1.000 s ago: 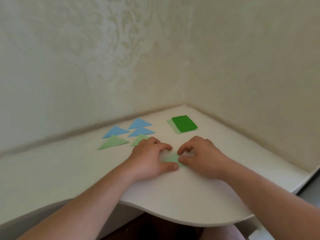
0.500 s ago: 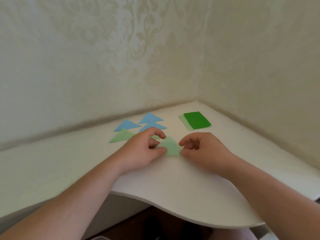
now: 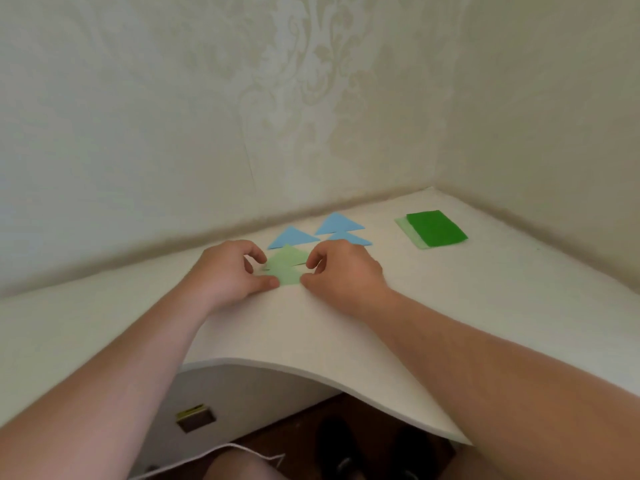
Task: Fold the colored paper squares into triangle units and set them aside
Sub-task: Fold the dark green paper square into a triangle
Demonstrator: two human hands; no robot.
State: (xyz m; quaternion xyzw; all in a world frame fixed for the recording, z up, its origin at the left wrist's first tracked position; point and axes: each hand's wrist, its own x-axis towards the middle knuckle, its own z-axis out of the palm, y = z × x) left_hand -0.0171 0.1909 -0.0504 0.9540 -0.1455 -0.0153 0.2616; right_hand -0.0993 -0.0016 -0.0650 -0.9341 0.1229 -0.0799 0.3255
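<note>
So we've got a light green triangle [image 3: 284,270] between our two hands out on the white desk [image 3: 450,299], right in front of the blue triangles [image 3: 313,233] that are already folded and lying flat near the wall. Our left hand [image 3: 230,271] pinches its left corner with thumb and curled fingers, and our right hand [image 3: 341,270] does the same on the right corner. There looks to be another pale green triangle partly under it, hard to tell exactly where one ends. This stuff is thin paper, so basically weightless and floppy, and it'll slide on the smooth desk if we just push it. Best bet is probably holding it by the corners or along the folded edge, where it's a bit stiffer. Unfolded squares [image 3: 434,228], dark green on top of a paler one, sit well off to the right near the corner.
</note>
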